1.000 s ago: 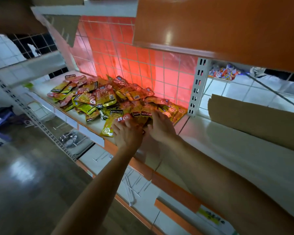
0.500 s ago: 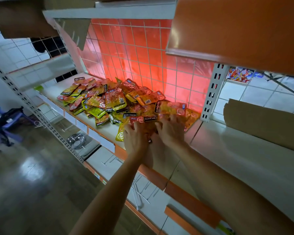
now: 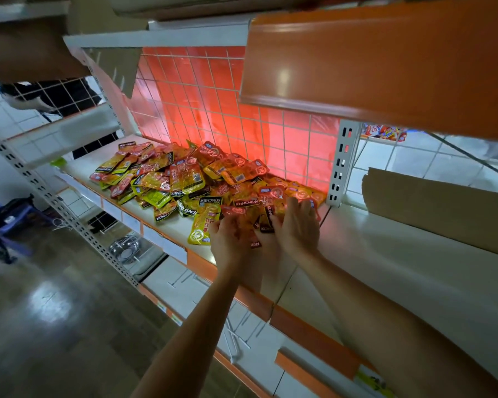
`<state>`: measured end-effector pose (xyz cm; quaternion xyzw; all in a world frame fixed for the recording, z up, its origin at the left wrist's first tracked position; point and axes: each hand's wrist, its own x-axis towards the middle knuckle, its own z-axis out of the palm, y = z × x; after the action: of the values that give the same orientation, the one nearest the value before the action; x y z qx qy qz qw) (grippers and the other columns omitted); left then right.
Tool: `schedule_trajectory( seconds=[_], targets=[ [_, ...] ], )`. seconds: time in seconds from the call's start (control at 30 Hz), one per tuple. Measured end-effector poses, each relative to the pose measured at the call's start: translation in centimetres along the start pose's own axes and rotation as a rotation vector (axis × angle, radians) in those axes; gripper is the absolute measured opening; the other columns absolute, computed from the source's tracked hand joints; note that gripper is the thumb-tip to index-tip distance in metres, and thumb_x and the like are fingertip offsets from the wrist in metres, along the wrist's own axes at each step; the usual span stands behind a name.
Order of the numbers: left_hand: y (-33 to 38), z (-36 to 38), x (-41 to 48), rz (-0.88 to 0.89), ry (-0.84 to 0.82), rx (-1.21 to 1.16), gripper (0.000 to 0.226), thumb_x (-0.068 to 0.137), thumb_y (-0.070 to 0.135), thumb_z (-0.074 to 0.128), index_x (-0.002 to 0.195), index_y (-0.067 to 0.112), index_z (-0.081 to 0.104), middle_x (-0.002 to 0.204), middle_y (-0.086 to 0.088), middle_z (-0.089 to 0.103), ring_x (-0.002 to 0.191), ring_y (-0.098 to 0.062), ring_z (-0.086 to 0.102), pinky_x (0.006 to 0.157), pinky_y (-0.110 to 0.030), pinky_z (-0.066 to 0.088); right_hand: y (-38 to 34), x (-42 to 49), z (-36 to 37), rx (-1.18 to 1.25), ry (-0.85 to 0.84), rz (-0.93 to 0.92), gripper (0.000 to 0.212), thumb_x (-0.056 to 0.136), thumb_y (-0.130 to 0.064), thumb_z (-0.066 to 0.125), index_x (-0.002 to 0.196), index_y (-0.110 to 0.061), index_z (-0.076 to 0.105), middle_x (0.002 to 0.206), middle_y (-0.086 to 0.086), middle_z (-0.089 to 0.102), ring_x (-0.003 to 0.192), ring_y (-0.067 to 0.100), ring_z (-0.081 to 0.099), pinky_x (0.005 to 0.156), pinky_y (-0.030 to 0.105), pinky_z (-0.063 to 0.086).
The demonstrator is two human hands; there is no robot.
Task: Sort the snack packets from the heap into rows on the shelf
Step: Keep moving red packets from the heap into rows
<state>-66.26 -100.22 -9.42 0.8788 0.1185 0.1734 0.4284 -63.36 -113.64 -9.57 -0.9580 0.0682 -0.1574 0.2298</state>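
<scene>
Hands have barely shifted, still at the near-right corner of the heap (image 3: 184, 179). The left hand (image 3: 230, 239) curls round a few snack packets (image 3: 265, 216), the right hand (image 3: 298, 228) presses them with fingers spread, forearms reaching in side by side. Risk: glossy packets slip from the grip, or a nudge sends the yellow packet (image 3: 204, 222) off the shelf (image 3: 371, 239) front edge.

Packets (image 3: 266, 222) beneath hands (image 3: 298, 229) (mostly hidden)

The left hand (image 3: 231, 239) and right hand (image 3: 299, 226) lie side by side on the packet heap (image 3: 173, 179).
</scene>
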Motion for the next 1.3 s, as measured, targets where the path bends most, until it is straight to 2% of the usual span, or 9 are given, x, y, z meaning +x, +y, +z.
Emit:
schedule_trajectory(
  seconds=[0.2,0.37,0.43,0.6,0.77,0.93,1.03,1.13,1.3],
  targets=[
    [0.6,-0.6,-0.3,0.008,0.090,-0.162,0.059,0.085,0.033,0.071,0.134,0.009,0.047,0.104,0.006,0.052,0.079,-0.001,0.051,0.063,0.002,0.035,1.0,-0.3,-0.6,-0.114,-0.076,0.070,0.041,0.093,-0.053,0.045,0.117,-0.023,0.061,0.131,0.013,0.042,0.115,0.037,0.042,0.091,0.044,0.041],
    [0.3,0.0,-0.1,0.052,-0.002,-0.014,0.050,0.086,0.052,0.063,0.113,0.009,0.062,0.100,-0.009,0.062,0.090,-0.023,0.054,0.068,-0.029,0.038,1.8,-1.1,-1.0,-0.125,-0.033,0.081,0.027,0.095,-0.031,0.049,0.114,-0.013,0.057,0.124,0.010,0.048,0.112,0.032,0.043,0.086,0.042,0.038],
    [0.7,0.2,-0.6,0.059,0.014,-0.027,0.046,0.087,0.048,0.064,0.106,0.007,0.063,0.100,-0.012,0.061,0.088,-0.022,0.051,0.064,-0.022,0.028,2.5,-1.3,-1.4,-0.106,-0.002,0.138,0.033,0.092,-0.029,0.055,0.119,-0.010,0.050,0.124,0.013,0.048,0.113,0.033,0.042,0.088,0.042,0.039],
    [2.5,1.6,-2.9,0.033,-0.026,-0.135,0.041,0.083,0.039,0.071,0.113,0.013,0.059,0.100,0.001,0.062,0.089,-0.018,0.059,0.071,-0.025,0.039,4.6,-2.3,-3.0,-0.154,-0.038,0.220,0.058,0.081,-0.054,0.063,0.117,-0.011,0.051,0.119,0.015,0.050,0.111,0.033,0.044,0.087,0.040,0.040],
    [5.2,4.7,-6.1,0.020,-0.127,-0.196,0.028,0.089,0.037,0.065,0.108,0.017,0.062,0.090,0.005,0.069,0.086,-0.019,0.065,0.070,-0.023,0.043,7.1,-3.9,-5.7,-0.003,-0.035,0.254,0.047,0.081,-0.045,0.068,0.113,-0.022,0.044,0.115,0.010,0.039,0.094,0.037,0.060,0.072,0.036,0.047],
    [9.9,7.9,-8.3,0.043,-0.235,-0.203,0.017,0.083,0.031,0.070,0.090,0.017,0.064,0.065,0.014,0.055,0.071,-0.019,0.058,0.064,-0.028,0.045,12.1,-5.6,-10.0,0.264,0.052,0.380,0.045,0.080,-0.051,0.069,0.108,-0.018,0.058,0.108,0.003,0.043,0.088,0.019,0.057,0.070,0.025,0.042],
    [12.8,10.7,-11.3,0.025,-0.365,-0.259,0.008,0.084,0.020,0.064,0.092,0.021,0.063,0.076,0.007,0.064,0.072,-0.014,0.062,0.061,-0.024,0.051,16.1,-7.0,-13.1,0.383,0.145,0.408,0.038,0.079,-0.042,0.073,0.101,-0.012,0.066,0.107,0.008,0.056,0.093,0.018,0.059,0.078,0.028,0.052],
    [15.5,13.6,-15.3,0.050,-0.465,-0.337,0.025,0.084,0.010,0.062,0.108,0.014,0.064,0.094,0.001,0.069,0.079,-0.010,0.063,0.060,-0.012,0.046,20.0,-9.1,-16.7,0.465,0.178,0.428,0.028,0.078,-0.025,0.069,0.101,-0.009,0.066,0.109,0.012,0.060,0.102,0.031,0.060,0.084,0.037,0.055],
    [20.2,17.3,-22.5,-0.012,-0.678,-0.474,0.039,0.079,0.003,0.069,0.117,0.011,0.065,0.104,-0.002,0.070,0.095,-0.018,0.066,0.083,-0.035,0.057,26.3,-13.3,-22.3,0.481,0.270,0.504,0.070,0.076,-0.009,0.072,0.139,-0.011,0.042,0.124,0.006,0.050,0.116,0.028,0.052,0.094,0.030,0.046]
  ],
)
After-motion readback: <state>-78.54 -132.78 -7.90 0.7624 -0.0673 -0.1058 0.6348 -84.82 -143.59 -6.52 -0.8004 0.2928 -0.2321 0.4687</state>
